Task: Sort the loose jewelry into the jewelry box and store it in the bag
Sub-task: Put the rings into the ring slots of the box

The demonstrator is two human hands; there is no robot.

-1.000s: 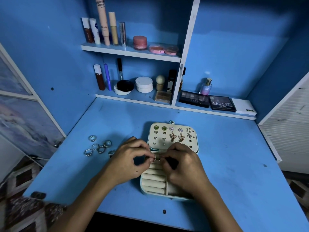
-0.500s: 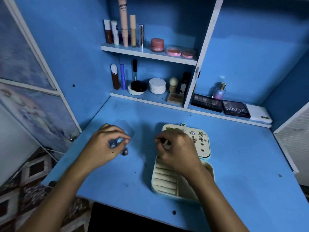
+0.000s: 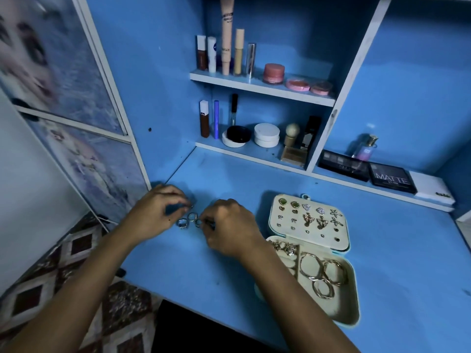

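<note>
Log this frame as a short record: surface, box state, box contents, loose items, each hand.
surface: blue desk
jewelry box: open, at desk's right
lid: earrings pinned in rows
tray: hoops, some rings
loose rings: on desk, left of box
left hand: fingers curled at the rings, grip unclear
right hand: pinching a ring

Dim blue desk [image 3: 382, 263] with blue shelves [image 3: 260, 89], patterned floor [image 3: 76, 256] below.

Shiny metal rings [image 3: 188, 220]; matt cream jewelry box [image 3: 309, 225]; painted desk [image 3: 382, 250].
</note>
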